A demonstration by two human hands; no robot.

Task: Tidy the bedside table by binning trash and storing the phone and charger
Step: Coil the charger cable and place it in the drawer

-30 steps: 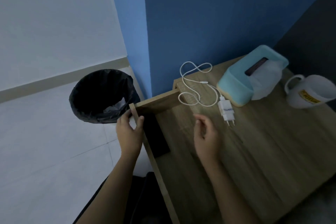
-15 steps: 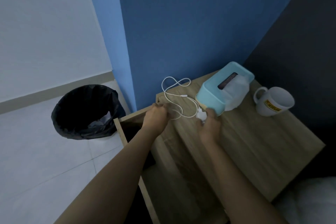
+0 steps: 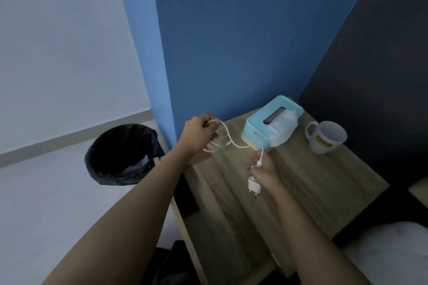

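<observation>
This is a bedroom in a home. A small wooden desk point(image 3: 312, 192) stands in the corner beside a bed with white bedding point(image 3: 389, 250). On the desk are a light blue tissue box point(image 3: 259, 122) and a white mug point(image 3: 325, 137). A black-lined trash bin point(image 3: 111, 159) stands on the tiled floor point(image 3: 46, 192), near blue walls.

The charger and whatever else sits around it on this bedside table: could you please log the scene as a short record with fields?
left hand: grip closed on the cable, raised above the table
right hand: holding the charger, prongs pointing down
table: tissue box and mug standing on it
drawer: open
bin: on the floor, black liner
</observation>
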